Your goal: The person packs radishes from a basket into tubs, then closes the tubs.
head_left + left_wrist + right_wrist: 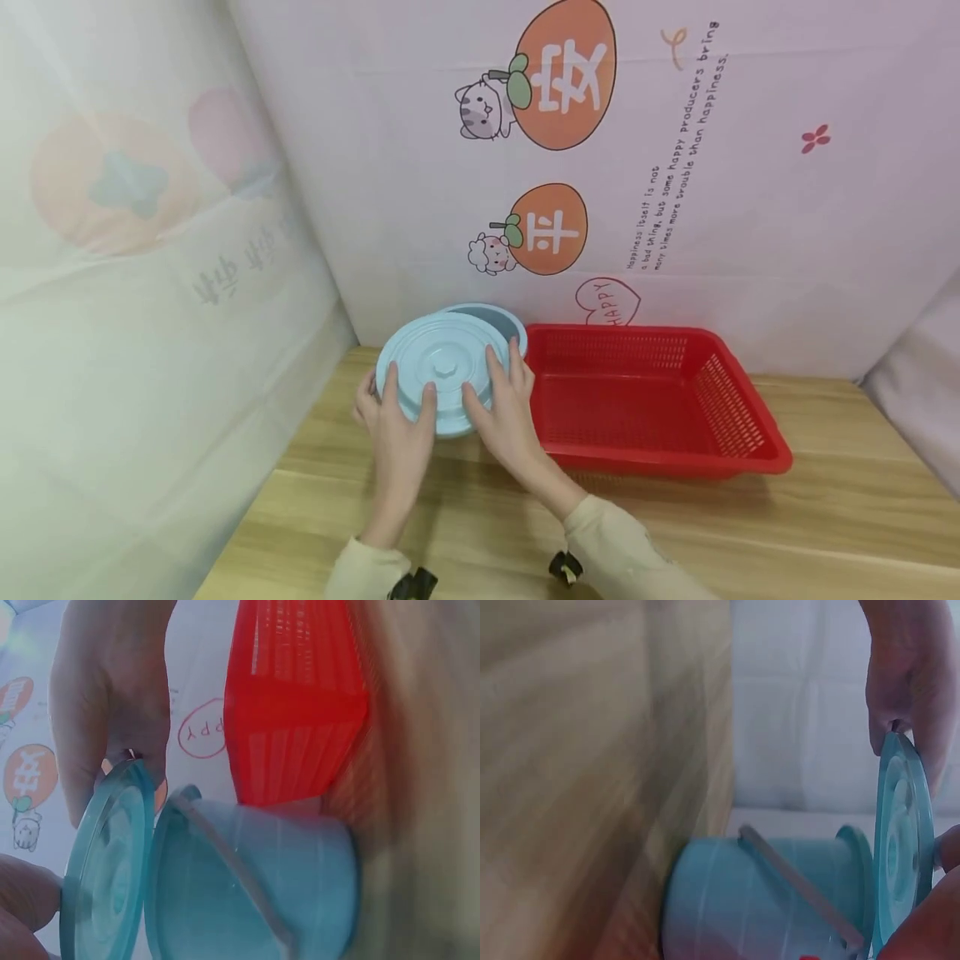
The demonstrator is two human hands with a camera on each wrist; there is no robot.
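Note:
Both hands hold a round light-blue lid [446, 371] by its edge, one on each side, with its knob facing up toward the head camera. My left hand [397, 429] grips the left edge, and my right hand [506, 408] grips the right edge, thumbs on top. Behind and partly under the lid stands a light-blue bucket [262, 877], upright on the table. Its rim and inner wall show past the lid in the head view. The wrist views show the lid close over the bucket's mouth, and a pale handle [795, 881] hanging slanted across the bucket's side.
Right of the bucket, a red plastic basket [660, 463] with perforated walls sits on the wood-grain table [847, 517]. A printed cloth [420, 183] hangs behind the table, and another pale cloth [150, 375] hangs along the left side.

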